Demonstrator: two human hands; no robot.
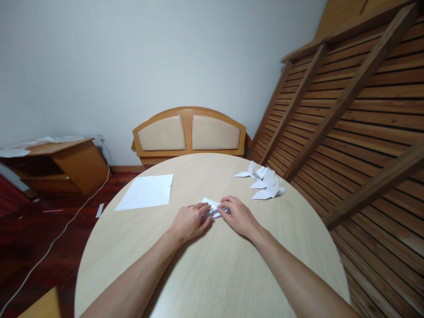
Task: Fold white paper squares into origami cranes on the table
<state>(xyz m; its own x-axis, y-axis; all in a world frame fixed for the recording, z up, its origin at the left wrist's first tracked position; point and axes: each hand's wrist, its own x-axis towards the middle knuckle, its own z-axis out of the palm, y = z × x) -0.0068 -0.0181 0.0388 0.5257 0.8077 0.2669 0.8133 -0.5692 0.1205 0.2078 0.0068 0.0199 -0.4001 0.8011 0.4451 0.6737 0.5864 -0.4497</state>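
A small folded piece of white paper (212, 206) lies on the round pale wooden table (212, 274), mostly covered by my hands. My left hand (190, 221) rests on its left part with fingers curled and pressed down on it. My right hand (238, 215) presses on its right part, fingers bent over the paper's edge. Both forearms reach in from the near edge of the table.
A flat white sheet (146, 191) lies at the table's far left. Several folded paper figures (266, 182) sit at the far right. A padded headboard (188, 132) leans on the wall behind; slatted wooden frames (357, 123) stand to the right. A white cable (66, 225) runs across the floor.
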